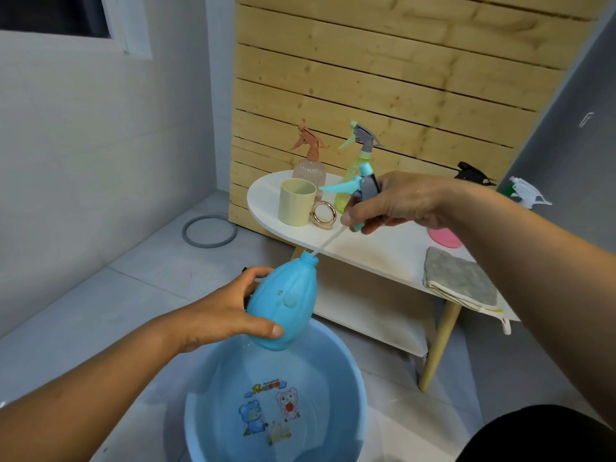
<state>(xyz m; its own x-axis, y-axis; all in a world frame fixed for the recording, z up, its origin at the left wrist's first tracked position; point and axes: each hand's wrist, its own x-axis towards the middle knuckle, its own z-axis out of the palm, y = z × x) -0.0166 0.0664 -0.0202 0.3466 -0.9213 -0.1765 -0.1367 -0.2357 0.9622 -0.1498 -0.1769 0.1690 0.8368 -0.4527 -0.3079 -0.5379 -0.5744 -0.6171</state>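
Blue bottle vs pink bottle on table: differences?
The blue bottle is opaque; the pink bottle is see-through.
The blue bottle is tilted in the left hand; the pink bottle stands upright on the table.
The blue bottle's spray head is off, in the right hand; the pink bottle's is on.
Both are ribbed.

Blue bottle (283, 301), blue cartoon-printed basin (346, 371), grey cloth (460, 278).

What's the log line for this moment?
left hand: grips blue bottle | right hand: grips spray head | tube: at bottle mouth | basin: below
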